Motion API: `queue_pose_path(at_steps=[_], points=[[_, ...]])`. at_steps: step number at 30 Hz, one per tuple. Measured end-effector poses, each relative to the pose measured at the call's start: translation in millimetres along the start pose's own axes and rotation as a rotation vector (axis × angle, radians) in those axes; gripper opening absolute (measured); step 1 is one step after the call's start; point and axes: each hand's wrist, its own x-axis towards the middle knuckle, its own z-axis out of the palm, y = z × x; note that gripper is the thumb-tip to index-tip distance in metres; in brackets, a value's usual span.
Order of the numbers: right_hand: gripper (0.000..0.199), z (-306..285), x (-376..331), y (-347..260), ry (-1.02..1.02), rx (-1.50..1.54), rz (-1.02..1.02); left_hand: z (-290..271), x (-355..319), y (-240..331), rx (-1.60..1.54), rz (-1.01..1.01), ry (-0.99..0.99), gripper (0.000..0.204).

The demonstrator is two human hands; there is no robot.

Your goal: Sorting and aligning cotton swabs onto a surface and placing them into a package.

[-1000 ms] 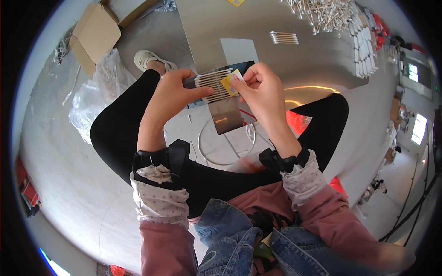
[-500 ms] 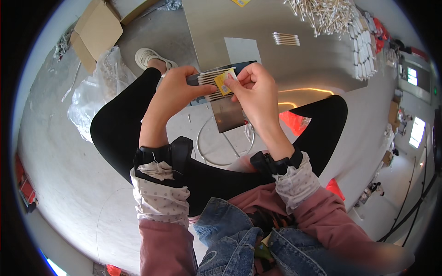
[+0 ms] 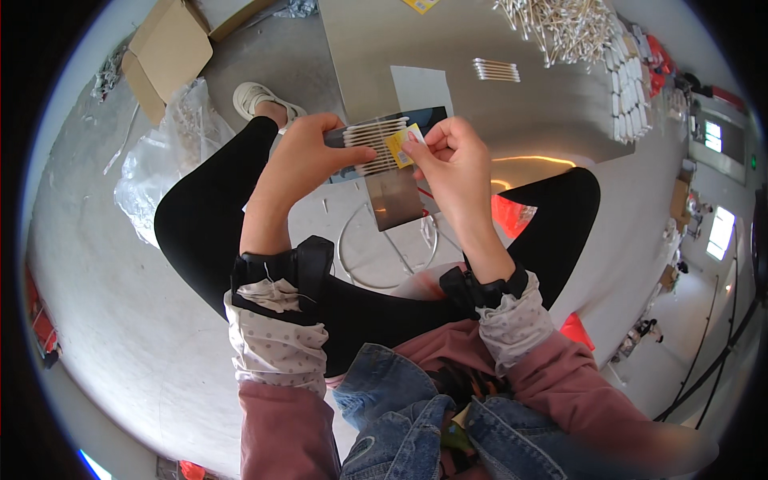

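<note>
A row of cotton swabs (image 3: 370, 136) lies side by side over a dark flat plate (image 3: 432, 117), above my lap. My left hand (image 3: 304, 164) grips the row from the left, its thumb pressed on the swabs and its fingers passing behind the plate. Over the right part of the row is a small yellow-and-white card (image 3: 397, 150). My right hand (image 3: 456, 164) pinches the right side of this card between thumb and fingers. Below the row a shiny metal piece (image 3: 396, 204) hangs down.
On the metal table (image 3: 360, 48) lie a pale sheet (image 3: 422, 86), a small row of swabs (image 3: 496, 70), a heap of loose swabs (image 3: 552, 28) and stacked white packs (image 3: 630, 104). A clear plastic bag (image 3: 180, 136) and an open carton (image 3: 172, 52) are on the floor at left.
My right hand has moved slightly right, and the yellow card has shifted right with it along the swabs. My left hand keeps its grip in nearly the same place.
</note>
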Motion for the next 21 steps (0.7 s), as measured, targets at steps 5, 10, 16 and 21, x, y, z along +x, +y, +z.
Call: queue_pose_path(at_steps=[5, 10, 16, 21], points=[[0.024, 12.0, 3.5, -0.2, 0.036, 0.069, -0.061, -1.1, 0.2, 2.0, 0.032, -0.020, -0.007, 0.045], [0.019, 17.7, -1.5, -8.6, 0.025, 0.060, -0.035, -1.9, -0.1, 2.1, 0.045, -0.019, 0.007, 0.049], [0.021, 10.1, -5.7, -2.2, 0.034, -0.055, -0.082, -2.0, 1.2, -0.3, 0.014, 0.001, -0.008, 0.048], [0.019, 21.3, -8.0, 6.5, 0.063, -0.018, -0.083, -2.1, 0.0, 2.5, 0.052, -0.034, -0.013, 0.044]])
